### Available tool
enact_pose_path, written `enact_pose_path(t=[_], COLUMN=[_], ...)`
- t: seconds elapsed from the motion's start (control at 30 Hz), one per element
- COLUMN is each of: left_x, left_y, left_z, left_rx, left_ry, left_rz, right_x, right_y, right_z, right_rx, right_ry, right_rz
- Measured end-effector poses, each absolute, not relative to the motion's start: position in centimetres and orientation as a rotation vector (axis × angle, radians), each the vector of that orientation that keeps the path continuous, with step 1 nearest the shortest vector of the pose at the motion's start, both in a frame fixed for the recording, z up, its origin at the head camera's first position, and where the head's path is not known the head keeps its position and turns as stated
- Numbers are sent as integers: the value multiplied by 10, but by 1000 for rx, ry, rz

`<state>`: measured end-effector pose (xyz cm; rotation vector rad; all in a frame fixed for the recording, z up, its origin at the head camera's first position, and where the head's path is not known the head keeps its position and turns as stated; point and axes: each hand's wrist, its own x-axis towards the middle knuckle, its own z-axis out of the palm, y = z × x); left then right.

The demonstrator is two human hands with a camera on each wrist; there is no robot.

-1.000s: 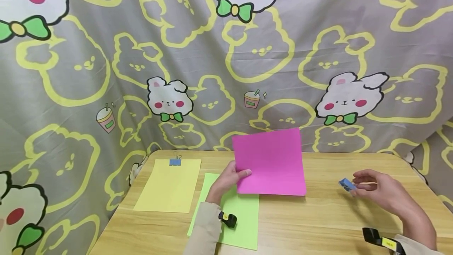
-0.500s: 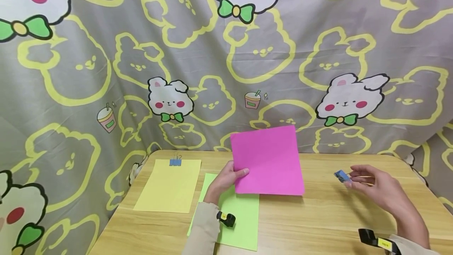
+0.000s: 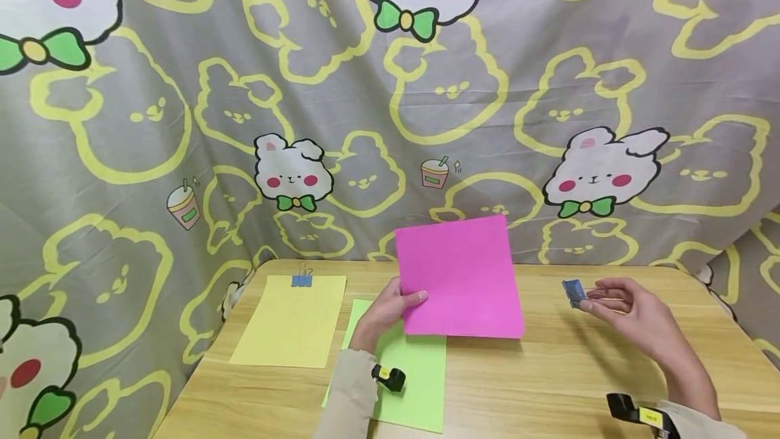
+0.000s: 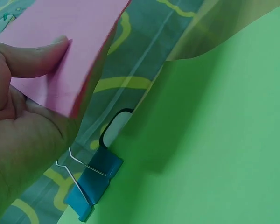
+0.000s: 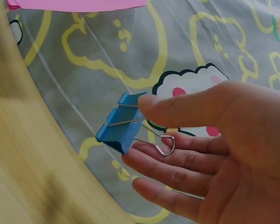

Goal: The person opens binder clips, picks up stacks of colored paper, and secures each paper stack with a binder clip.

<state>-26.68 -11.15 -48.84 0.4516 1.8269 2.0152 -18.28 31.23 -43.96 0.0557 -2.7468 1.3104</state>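
My left hand (image 3: 386, 310) grips a magenta stack of paper (image 3: 463, 276) by its left edge, thumb on the front, holding it tilted up above the table. In the left wrist view the thumb presses on the pink paper (image 4: 60, 28); the fingers are hidden behind it. To the right, my right hand (image 3: 634, 314) holds a blue binder clip (image 3: 574, 293) above the table. The right wrist view shows the thumb and fingertips pinching this binder clip (image 5: 119, 126), its wire handles pointing toward the palm.
Green paper (image 3: 414, 385) lies under my left forearm, with a blue binder clip (image 4: 95, 182) on its edge. Yellow paper (image 3: 292, 324) with a blue binder clip (image 3: 301, 281) at its top lies left on the wooden table (image 3: 518, 391). A patterned curtain (image 3: 365, 107) hangs behind.
My right hand has moved left and slightly up, and the binder clip in it has turned. The magenta paper has shifted slightly left in my left hand's grip.
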Motion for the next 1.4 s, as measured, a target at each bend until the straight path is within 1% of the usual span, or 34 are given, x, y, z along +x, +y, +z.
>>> enact_pose_path(t=[0.33, 0.77, 1.13, 1.4], left_x=[-264, -262, -263, -263], left_y=[-109, -107, -105, -103], left_z=[-489, -492, -492, -490], left_rx=[451, 444, 461, 456], left_ry=[1901, 1838, 1844, 1855], left_rz=[1963, 1961, 1966, 1971], right_x=[-182, -183, -186, -189], right_y=[308, 301, 296, 296], right_z=[-440, -439, -440, -439], right_rx=[22, 6, 16, 113], right_ry=[-2646, -2640, -2535, -2449], right_rz=[1408, 1312, 1522, 1674])
